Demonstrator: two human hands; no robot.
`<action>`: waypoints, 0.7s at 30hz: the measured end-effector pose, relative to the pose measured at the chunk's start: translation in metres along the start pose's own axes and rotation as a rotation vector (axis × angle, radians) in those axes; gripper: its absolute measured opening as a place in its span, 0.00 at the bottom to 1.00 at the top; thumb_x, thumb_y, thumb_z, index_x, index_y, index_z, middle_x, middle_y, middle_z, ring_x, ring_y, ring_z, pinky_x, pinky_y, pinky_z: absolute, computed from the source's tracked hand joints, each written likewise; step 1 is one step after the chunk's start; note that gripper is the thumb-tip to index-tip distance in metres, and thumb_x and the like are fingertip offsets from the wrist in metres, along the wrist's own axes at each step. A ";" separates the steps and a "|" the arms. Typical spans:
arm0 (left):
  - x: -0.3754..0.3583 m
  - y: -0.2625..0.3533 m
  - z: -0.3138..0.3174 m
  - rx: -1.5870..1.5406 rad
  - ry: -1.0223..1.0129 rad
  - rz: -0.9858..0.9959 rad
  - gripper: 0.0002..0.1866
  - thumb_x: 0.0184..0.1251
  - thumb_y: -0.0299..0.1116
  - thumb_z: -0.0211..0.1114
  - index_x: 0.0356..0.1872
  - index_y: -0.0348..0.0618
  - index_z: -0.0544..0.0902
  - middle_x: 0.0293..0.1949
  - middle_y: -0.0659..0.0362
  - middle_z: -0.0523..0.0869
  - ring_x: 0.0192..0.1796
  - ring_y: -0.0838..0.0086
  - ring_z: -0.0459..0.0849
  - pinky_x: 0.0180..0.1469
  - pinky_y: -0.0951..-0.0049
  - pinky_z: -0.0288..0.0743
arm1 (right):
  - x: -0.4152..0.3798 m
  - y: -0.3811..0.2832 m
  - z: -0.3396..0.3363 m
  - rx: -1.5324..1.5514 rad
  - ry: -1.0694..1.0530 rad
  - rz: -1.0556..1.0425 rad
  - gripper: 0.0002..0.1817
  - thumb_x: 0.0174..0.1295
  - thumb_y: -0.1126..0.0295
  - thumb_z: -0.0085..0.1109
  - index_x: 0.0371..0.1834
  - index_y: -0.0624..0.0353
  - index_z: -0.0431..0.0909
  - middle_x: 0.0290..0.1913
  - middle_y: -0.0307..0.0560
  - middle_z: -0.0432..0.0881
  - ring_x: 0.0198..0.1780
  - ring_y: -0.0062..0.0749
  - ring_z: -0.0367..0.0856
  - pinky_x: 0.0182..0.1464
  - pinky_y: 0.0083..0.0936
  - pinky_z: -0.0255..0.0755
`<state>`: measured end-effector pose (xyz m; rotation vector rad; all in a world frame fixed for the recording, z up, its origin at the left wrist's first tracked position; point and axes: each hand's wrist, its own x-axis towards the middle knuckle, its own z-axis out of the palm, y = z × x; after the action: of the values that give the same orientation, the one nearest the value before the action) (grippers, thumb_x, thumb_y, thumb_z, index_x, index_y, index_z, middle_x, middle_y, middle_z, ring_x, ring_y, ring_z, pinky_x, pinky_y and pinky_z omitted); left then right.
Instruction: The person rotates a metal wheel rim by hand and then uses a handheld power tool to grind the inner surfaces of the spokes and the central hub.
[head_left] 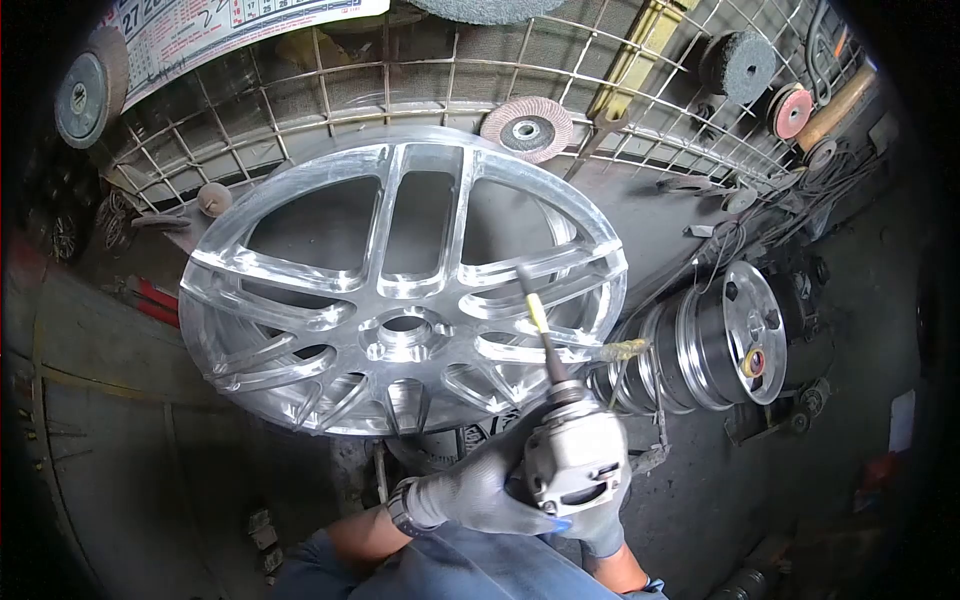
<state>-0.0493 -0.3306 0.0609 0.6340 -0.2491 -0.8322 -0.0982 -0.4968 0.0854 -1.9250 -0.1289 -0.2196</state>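
Wire mesh (322, 75) is closing off the far side of a dim workshop. Nearest, blue clothing (470, 570) is covering the person's lap, and a watch (400, 508) is circling the left wrist at the glove cuff. Both hands are wearing grey gloves and meeting at one power tool (580, 450). The left hand (475, 490) is gripping the tool's left flank, its fingers wrapping the housing toward the collar. The right hand (603, 527) is supporting the rear and right side; the housing is hiding most of its fingers, so how they are closing cannot be told.

From the fingers, the tool's long shaft (548, 345) is pointing away from the body and leaning slightly left, a yellow band (537, 313) showing along it. Its blurred tip is overlapping the right-hand spokes of a bare metal wheel (410, 288); whether they are touching cannot be told. That wheel is lying ahead and mostly left of the tool, its spoked face turning toward the person. The left hand is sitting nearer to its near rim edge than the right.

Beyond the wheel's right edge, a second wheel (752, 318) is lying with its barrel sideways. Farther off, a pinkish abrasive disc (526, 130) is showing behind the far rim edge, and a calendar (230, 40) is hanging at upper left.
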 end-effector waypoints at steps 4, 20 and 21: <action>0.023 0.016 0.006 0.628 -0.174 0.346 0.60 0.49 0.42 0.81 0.77 0.31 0.50 0.69 0.46 0.70 0.74 0.58 0.66 0.75 0.60 0.58 | -0.007 0.006 -0.012 -0.170 0.135 0.021 0.51 0.38 0.56 0.82 0.66 0.68 0.65 0.57 0.57 0.79 0.54 0.43 0.82 0.59 0.38 0.73; -0.016 -0.012 -0.016 -0.198 -0.028 -0.097 0.63 0.49 0.33 0.82 0.79 0.34 0.43 0.73 0.51 0.63 0.76 0.66 0.62 0.76 0.63 0.56 | 0.007 -0.002 0.015 -0.125 -0.057 -0.164 0.51 0.40 0.59 0.82 0.67 0.69 0.63 0.56 0.58 0.80 0.55 0.43 0.83 0.58 0.36 0.75; -0.018 -0.009 -0.016 -0.316 -0.007 -0.153 0.63 0.49 0.32 0.82 0.79 0.35 0.43 0.73 0.52 0.63 0.76 0.66 0.62 0.76 0.63 0.56 | 0.013 -0.009 0.015 -0.212 -0.111 -0.162 0.50 0.41 0.59 0.82 0.66 0.69 0.64 0.56 0.57 0.80 0.55 0.43 0.83 0.58 0.37 0.75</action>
<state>-0.0591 -0.3147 0.0433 0.3563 -0.0729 -0.9967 -0.0856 -0.4797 0.0916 -2.1402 -0.3481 -0.2424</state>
